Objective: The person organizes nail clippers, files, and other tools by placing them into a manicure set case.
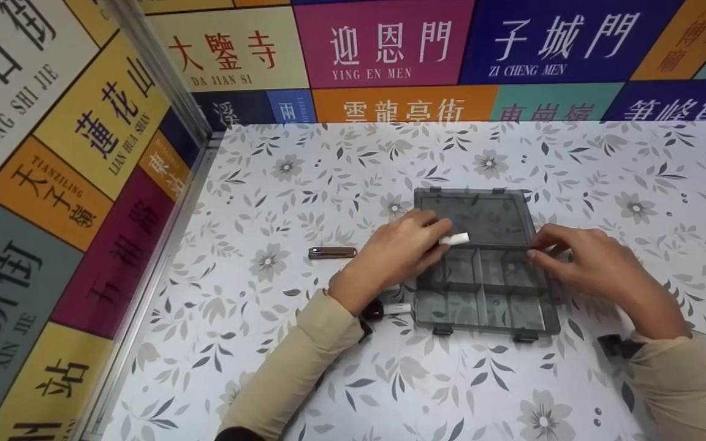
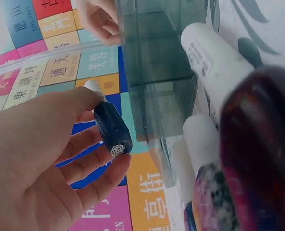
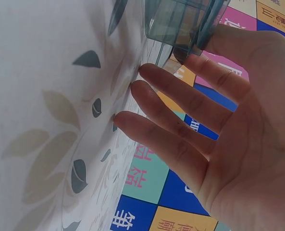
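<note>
In the head view, we saw the left hand over the left side of the grey see-through divided box, pinching a small bottle whose white cap stuck out above the box. The right hand was at the box's right edge. A nail clipper lay on the flowered tablecloth beside the left wrist, and a dark red bottle lay near the box's lower left corner, its white cap towards the box.

In the left wrist view, we saw the pinched bottle was dark blue, held between thumb and fingertips; a speckled bottle lay beside the dark red one.

In the right wrist view, thumb and forefinger pinched the box's edge, though the hidden thumb tip left us unsure how firmly; the other three fingers stretched out.
</note>
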A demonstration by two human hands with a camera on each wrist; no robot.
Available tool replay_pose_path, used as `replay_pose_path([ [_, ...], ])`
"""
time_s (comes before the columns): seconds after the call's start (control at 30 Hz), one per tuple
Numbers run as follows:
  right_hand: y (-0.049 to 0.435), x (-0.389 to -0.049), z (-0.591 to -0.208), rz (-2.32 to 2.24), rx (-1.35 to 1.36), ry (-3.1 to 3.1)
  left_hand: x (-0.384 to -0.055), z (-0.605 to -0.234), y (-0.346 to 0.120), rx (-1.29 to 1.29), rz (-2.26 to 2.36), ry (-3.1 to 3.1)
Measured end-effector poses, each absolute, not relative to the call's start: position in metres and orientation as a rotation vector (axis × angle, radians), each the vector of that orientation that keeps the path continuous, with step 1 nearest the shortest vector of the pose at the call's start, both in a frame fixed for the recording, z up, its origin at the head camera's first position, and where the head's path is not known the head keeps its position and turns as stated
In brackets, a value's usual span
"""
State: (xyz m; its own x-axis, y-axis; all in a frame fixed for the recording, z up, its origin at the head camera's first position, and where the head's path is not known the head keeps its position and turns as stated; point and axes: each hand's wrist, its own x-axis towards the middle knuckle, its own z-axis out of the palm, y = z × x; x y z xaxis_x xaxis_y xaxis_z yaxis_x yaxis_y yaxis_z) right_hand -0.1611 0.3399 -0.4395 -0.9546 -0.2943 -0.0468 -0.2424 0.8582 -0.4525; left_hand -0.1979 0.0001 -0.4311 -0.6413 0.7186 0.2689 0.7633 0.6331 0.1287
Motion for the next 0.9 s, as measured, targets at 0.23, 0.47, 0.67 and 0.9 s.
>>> replay_pose_path([
  [0.23, 0.340, -0.161, -0.439, -0.681, -0.413, 2.923, -0.197, -0.438, 0.008, -1.264, -0.310, -2.614],
  [0.47, 0.341, -0.160, -0.441, -0.688, -0.448, 2.940, -0.197, -0.442, 0.011, -1.252, -0.284, -2.614],
  [0.67, 0.341, -0.160, -0.442, -0.695, -0.462, 2.945, -0.196, -0.446, 0.014, -1.251, -0.222, -2.595],
  [0.9, 0.340, -0.160, -0.440, -0.689, -0.441, 2.935, -0.197, -0.450, 0.016, -1.244, -0.179, -2.593],
])
